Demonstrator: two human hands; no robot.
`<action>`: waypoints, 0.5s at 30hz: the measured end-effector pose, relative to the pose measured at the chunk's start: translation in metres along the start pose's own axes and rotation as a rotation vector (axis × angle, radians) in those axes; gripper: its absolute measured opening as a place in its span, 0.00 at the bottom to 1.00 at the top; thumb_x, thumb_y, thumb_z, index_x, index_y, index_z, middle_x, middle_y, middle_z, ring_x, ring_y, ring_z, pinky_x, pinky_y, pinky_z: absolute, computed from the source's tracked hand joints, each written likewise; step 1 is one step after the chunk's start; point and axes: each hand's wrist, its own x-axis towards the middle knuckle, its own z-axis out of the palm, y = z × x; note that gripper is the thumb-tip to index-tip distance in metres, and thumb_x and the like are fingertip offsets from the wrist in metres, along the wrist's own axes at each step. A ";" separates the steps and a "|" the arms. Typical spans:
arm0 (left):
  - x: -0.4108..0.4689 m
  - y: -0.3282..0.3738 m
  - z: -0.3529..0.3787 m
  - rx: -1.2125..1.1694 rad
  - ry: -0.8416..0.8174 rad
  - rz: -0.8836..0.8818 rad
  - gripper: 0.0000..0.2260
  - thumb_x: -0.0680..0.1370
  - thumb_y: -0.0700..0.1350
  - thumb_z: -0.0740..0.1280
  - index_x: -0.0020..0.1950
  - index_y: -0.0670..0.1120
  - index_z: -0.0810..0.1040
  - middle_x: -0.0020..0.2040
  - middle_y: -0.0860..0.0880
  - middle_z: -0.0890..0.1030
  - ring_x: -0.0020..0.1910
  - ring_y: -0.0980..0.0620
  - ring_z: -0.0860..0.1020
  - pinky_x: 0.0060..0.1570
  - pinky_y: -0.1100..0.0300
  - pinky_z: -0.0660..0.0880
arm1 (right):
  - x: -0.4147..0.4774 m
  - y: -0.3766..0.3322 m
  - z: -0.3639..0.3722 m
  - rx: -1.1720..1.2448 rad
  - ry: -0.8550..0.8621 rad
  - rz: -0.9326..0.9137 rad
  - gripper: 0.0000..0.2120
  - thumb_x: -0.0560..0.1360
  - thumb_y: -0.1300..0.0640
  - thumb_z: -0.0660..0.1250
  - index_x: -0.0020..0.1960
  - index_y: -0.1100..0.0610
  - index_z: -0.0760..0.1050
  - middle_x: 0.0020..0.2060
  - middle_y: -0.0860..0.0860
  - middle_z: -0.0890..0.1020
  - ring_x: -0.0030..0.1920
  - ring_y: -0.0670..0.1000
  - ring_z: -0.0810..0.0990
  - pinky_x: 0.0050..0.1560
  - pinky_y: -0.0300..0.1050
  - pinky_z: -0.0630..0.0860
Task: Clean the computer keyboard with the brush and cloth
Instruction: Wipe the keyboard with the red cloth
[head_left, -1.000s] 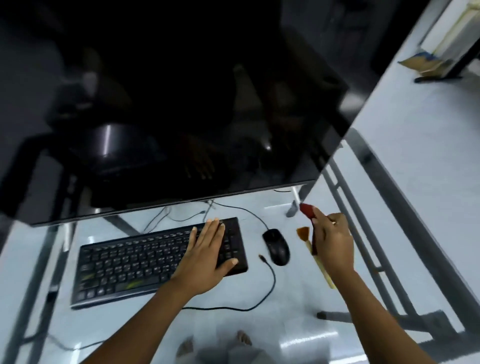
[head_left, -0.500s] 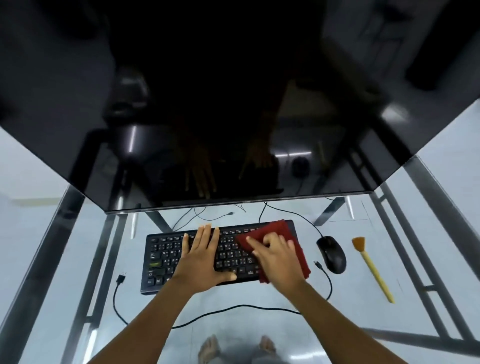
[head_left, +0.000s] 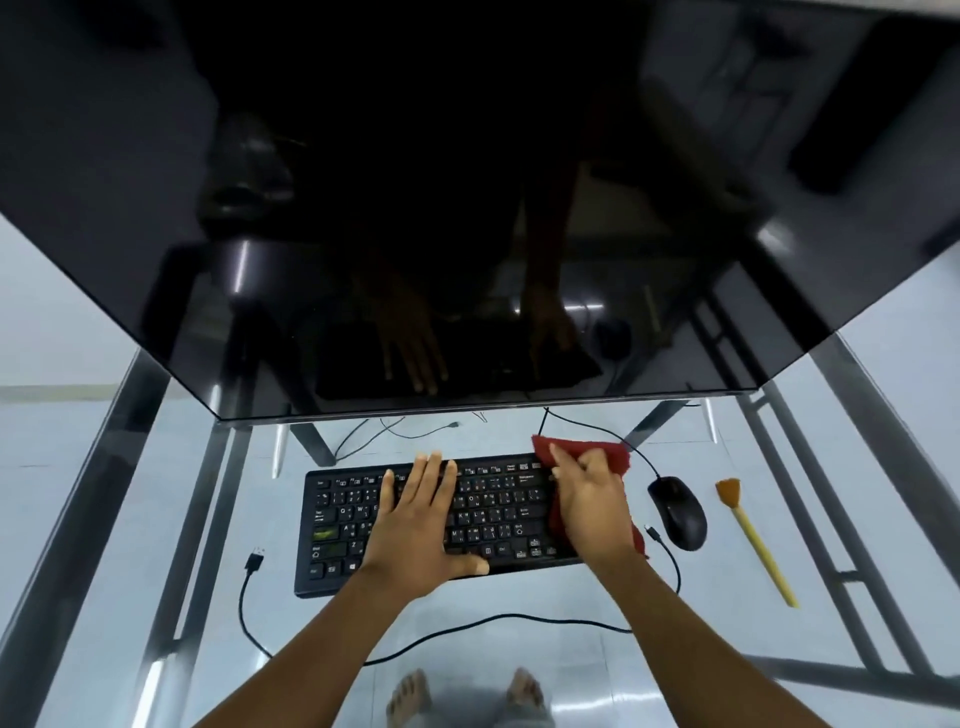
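While the black keyboard (head_left: 337, 519) is sitting square on the glass tabletop (head_left: 519, 595), just in front of the lower edge of the monitor (head_left: 467, 208), both hands are on it. The right hand (head_left: 592, 506) is pressing a red cloth (head_left: 615, 454) down over the keyboard's right end. Its fingers (head_left: 592, 462) are curling into the fabric and bunching it at the far right corner, with the index finger reaching forward along the cloth's top edge. The cloth is spilling out past the hand, covering the rightmost keys and hanging over the keyboard's right edge.

The left hand (head_left: 415, 525) is lying flat on the middle keys, fingers straight and slightly spread, thumb stretching out along the near row. It is gripping nothing, just resting its palm on the board.

Moving out to the right, a black mouse (head_left: 678, 512) is sitting just beside the cloth. Further right the brush (head_left: 756, 540) is lying on the glass, well apart from either hand, with its yellow handle pointing toward the person and its orange bristles pointing away.

A loose black cable with a USB plug (head_left: 253, 564) is lying off the keyboard's near left corner and curving across the tabletop beneath the forearms. The big dark monitor is looming over everything, its glossy screen reflecting both hands. Through the glass, bare feet (head_left: 410, 696) are showing on the pale floor.
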 end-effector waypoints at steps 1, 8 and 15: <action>0.000 0.000 0.001 0.005 0.003 0.000 0.56 0.62 0.79 0.54 0.78 0.49 0.35 0.77 0.49 0.33 0.75 0.51 0.30 0.73 0.43 0.33 | -0.004 -0.004 0.005 -0.046 0.014 -0.013 0.15 0.79 0.47 0.56 0.63 0.37 0.74 0.45 0.44 0.74 0.41 0.44 0.74 0.43 0.36 0.76; -0.001 0.000 0.000 0.021 0.003 -0.003 0.56 0.64 0.78 0.57 0.78 0.48 0.35 0.78 0.48 0.33 0.75 0.49 0.30 0.73 0.42 0.33 | -0.002 -0.007 -0.002 -0.082 -0.141 -0.251 0.17 0.76 0.33 0.58 0.58 0.38 0.76 0.46 0.39 0.76 0.43 0.36 0.76 0.43 0.31 0.74; -0.002 -0.001 0.002 0.034 0.006 -0.003 0.56 0.65 0.78 0.57 0.78 0.46 0.35 0.78 0.46 0.33 0.75 0.48 0.30 0.72 0.42 0.33 | -0.028 -0.023 0.023 -0.082 -0.301 -0.302 0.19 0.76 0.54 0.64 0.67 0.46 0.69 0.44 0.50 0.76 0.39 0.48 0.81 0.34 0.42 0.78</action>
